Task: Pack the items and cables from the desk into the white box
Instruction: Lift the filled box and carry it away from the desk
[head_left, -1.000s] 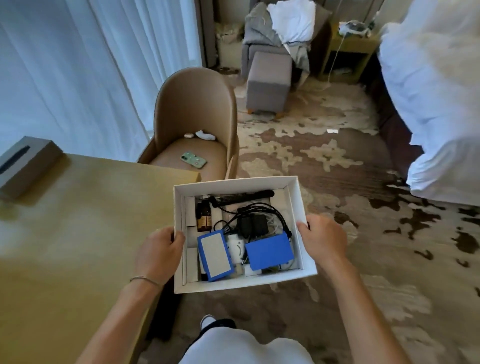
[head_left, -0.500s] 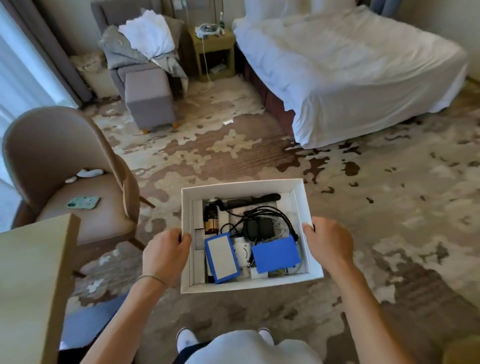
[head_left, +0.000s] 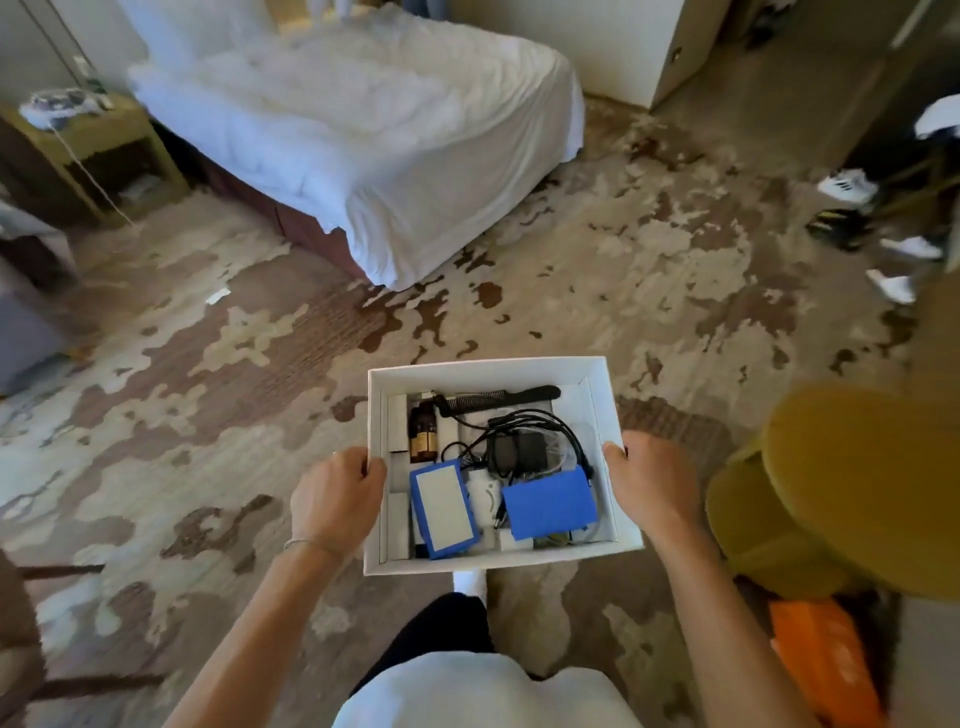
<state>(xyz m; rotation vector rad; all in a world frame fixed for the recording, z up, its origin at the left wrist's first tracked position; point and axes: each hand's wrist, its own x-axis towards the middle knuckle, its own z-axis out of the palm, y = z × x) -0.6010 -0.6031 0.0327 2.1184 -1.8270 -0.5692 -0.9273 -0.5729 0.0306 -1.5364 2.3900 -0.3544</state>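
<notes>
Left hand (head_left: 336, 499): grips the left wall of the white box (head_left: 597, 410), thumb hooked over the rim, fingers under (hidden).
Right hand (head_left: 652, 486): grips the right wall the same way, arm stretched forward.
Box: carried level over the carpet (head_left: 649, 270); holds a comb (head_left: 498, 399), brown bottle (head_left: 422, 435), black cables (head_left: 524, 441), two blue packs (head_left: 550, 503).
Change: the view has swung right; the chair is gone, the bed (head_left: 363, 130) now upper left.

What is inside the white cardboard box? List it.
In the white cardboard box: a black comb, an amber bottle, a black adapter with cables, two blue blocks, a small white item. Whatever lies beneath them is covered.
</notes>
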